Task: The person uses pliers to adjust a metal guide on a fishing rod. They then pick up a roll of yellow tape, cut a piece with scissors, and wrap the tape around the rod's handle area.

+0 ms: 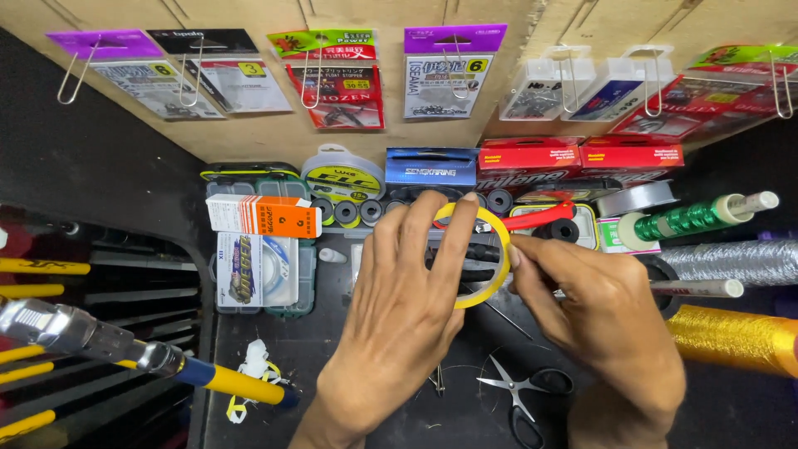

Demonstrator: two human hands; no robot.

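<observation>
Your left hand (pixel 407 308) grips the yellow tape ring (pixel 490 254) from its left side, fingers curled over the top rim. Your right hand (pixel 603 312) pinches the ring's right edge. The ring hangs between both hands above the dark surface (pixel 332 349); small scissors (pixel 519 391) lie just below it.
</observation>
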